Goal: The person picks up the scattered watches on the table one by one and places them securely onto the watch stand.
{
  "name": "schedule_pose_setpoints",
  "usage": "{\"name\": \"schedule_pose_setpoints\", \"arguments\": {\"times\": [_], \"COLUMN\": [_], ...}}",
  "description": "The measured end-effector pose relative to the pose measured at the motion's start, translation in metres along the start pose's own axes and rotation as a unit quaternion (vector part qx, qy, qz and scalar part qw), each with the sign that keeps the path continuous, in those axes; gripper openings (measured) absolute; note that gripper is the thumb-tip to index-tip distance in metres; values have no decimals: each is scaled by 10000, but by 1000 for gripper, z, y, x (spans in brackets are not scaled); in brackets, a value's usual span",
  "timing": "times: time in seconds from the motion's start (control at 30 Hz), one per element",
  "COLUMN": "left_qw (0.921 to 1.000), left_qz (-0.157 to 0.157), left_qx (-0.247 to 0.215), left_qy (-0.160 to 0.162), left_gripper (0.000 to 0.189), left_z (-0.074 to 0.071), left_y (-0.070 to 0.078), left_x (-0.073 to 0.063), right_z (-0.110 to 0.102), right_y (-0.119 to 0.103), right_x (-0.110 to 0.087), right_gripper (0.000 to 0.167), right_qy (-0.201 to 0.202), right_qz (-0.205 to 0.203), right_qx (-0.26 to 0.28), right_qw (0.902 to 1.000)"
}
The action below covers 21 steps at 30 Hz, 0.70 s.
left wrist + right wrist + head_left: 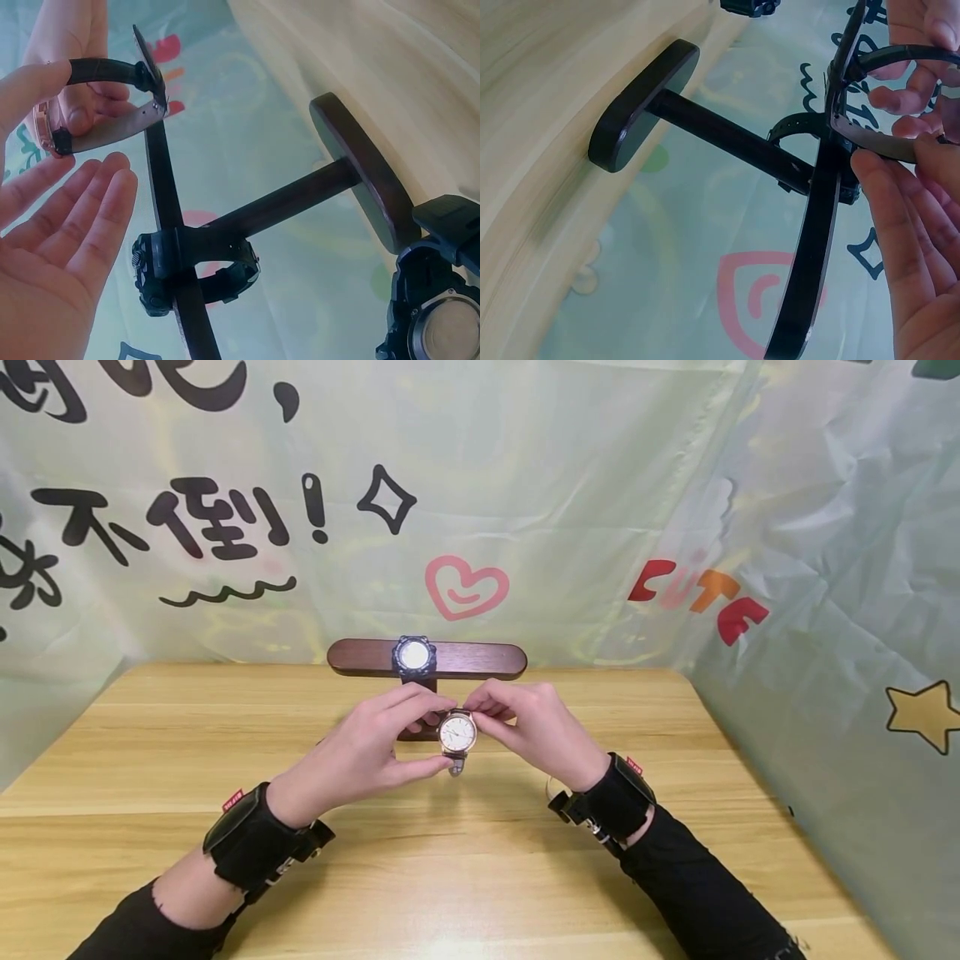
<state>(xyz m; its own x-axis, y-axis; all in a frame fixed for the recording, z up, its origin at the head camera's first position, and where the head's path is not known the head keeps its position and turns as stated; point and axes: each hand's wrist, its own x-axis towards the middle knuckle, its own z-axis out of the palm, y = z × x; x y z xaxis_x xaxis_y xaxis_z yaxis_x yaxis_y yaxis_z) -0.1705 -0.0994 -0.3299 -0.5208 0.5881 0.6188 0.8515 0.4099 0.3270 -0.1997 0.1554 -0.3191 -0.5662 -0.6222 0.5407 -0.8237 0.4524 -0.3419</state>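
Observation:
A wristwatch (457, 732) with a white dial, gold-toned case and dark strap is held up in front of a dark wooden watch stand (480, 660). My left hand (375, 739) grips it between thumb and fingers, thumb at the lower end and fingertips at the upper. My right hand (536, 718) pinches the strap at the top right of the case. In the left wrist view the strap (112, 135) bends into a loop, its end standing up. Thumb and fingers of the right hand (922, 255) meet at the strap's pale inner side in the right wrist view.
A black sports watch (414, 655) is strapped round the stand's crossbar, left of its middle. Another black watch (442, 322) shows at the lower right of the left wrist view. The wooden table (420, 877) ends at a printed cloth backdrop (585, 527) behind and to the right.

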Motion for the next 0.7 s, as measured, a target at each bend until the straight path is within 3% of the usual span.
{"name": "schedule_pose_setpoints", "arguments": {"times": [0.3, 0.47, 0.7], "left_qw": [9998, 9995, 9994], "left_qz": [101, -16, -204], "left_qx": [10, 4, 16], "left_qy": [181, 303, 296], "left_gripper": [53, 53, 54], "left_z": [-2, -5, -10], "left_y": [-2, -4, -3], "left_x": [0, 0, -1], "right_z": [-2, -6, -7], "right_y": [1, 1, 0], "right_x": [0, 0, 0], "right_gripper": [16, 20, 52], "right_qy": [14, 75, -5], "right_qz": [-210, -422, -671], "right_qx": [276, 471, 418], "right_qw": [9994, 9980, 9969]}}
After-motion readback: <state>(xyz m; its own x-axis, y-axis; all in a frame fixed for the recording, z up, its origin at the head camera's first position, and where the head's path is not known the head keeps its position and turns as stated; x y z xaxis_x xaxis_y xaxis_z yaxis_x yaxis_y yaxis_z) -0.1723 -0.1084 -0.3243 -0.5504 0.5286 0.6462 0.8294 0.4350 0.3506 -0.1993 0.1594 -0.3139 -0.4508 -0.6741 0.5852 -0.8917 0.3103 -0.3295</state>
